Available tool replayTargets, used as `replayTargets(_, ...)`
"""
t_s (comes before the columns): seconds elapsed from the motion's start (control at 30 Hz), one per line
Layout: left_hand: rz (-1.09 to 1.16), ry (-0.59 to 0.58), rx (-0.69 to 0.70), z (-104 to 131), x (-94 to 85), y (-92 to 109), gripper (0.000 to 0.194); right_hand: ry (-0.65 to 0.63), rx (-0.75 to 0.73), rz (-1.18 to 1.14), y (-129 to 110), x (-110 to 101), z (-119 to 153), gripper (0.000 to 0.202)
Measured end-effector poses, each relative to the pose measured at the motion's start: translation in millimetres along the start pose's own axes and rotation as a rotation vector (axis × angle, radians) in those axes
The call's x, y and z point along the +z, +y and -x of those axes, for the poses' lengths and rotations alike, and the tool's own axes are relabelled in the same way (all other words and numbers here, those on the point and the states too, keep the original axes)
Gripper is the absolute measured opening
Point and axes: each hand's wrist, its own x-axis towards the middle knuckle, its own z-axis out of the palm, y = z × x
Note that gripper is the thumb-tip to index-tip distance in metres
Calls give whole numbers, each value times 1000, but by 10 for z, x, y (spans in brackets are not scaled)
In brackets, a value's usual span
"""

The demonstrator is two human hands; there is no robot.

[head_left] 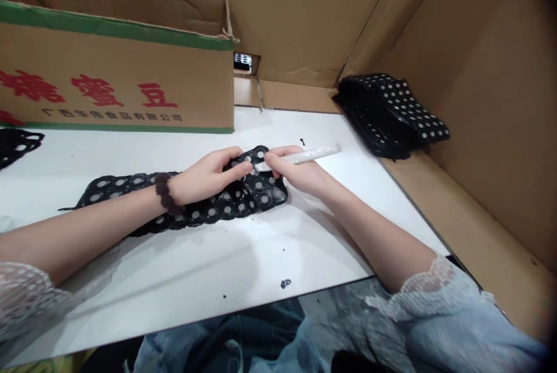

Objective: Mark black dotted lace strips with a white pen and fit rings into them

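A long black sheet with rows of pale round dots [212, 212] lies on the white table, its right end slightly raised between my hands. My left hand [213, 174] pinches the sheet near that end, thumb on top, with a dark fuzzy band round the wrist. In my right hand [296, 171] is a slim whitish tool [319, 153], gripped near its left end; its tip meets the sheet beside my left thumb. The tip itself is partly hidden by my fingers.
A large open cardboard box [130, 71] stands at the back left. Stacked dotted black sheets [404, 109] rest at the back right against cardboard walls. Black mesh-like scrap [17, 144] lies at the far left. Small black bits [285, 283] dot the white table [187, 280].
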Motion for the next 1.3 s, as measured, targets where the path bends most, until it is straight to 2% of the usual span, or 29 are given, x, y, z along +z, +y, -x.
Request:
replayTargets(0.17,193,-139,-57,1,-38,17,30,-27,-11,-49,-4,6,-1,33)
replayTargets(0.33,299,-130,-119,18,-60,12,29,-62,-27,-139,6,-1,-6,31)
replayTargets(0.47,337,-134,-134,18,-53,-1,29,-69,-72,-47,-25,-7,13,30)
replayTargets(0.63,296,-113,-127,2,-27,-25,30,-67,-160,153,-61,33,41,31)
replayTargets(0.8,296,-92,-104,-1,-3,-22,28,16,-299,345,-57,107,46,30)
replayTargets(1.1,211,-76,-91,5,22,4,25,128,-261,503,72,330,-29,24)
replayTargets(1.23,185,-79,-71,15,15,14,32,180,-252,471,86,271,-82,24)
replayTargets(1.3,126,-64,-69,24,-13,24,33,130,-213,333,65,188,-70,28)
